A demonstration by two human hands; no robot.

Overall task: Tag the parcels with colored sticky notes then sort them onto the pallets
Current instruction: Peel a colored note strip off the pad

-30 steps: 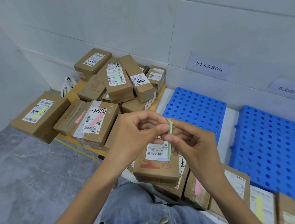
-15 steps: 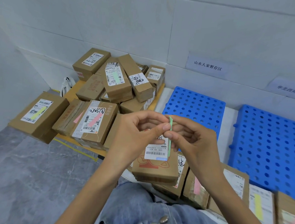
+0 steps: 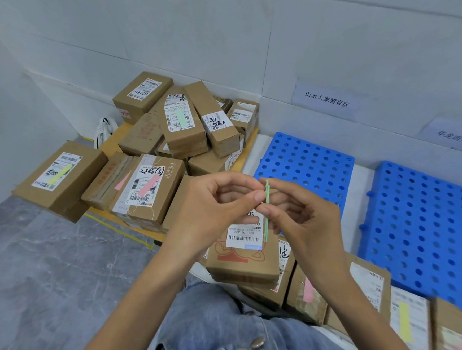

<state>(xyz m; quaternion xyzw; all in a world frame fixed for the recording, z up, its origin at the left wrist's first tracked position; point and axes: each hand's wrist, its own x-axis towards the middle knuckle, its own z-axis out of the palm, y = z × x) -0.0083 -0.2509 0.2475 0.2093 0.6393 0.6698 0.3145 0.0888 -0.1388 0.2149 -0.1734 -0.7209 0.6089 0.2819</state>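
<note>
Both pinching: my left hand (image 3: 207,209) and right hand (image 3: 303,219) hold thin green sticky note (image 3: 266,224) edge-on, face hidden, partly blocking cardboard parcel (image 3: 242,261).

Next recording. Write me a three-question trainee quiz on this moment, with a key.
1. True or false: the blue pallet behind the hands is stacked with parcels.
2. Which colour is the sticky note pinched between the left hand and the right hand? A pink, B green, C yellow.
3. Fill in: the far-left parcel carries a ___ note.
Key: 1 false; 2 B; 3 yellow.
</note>
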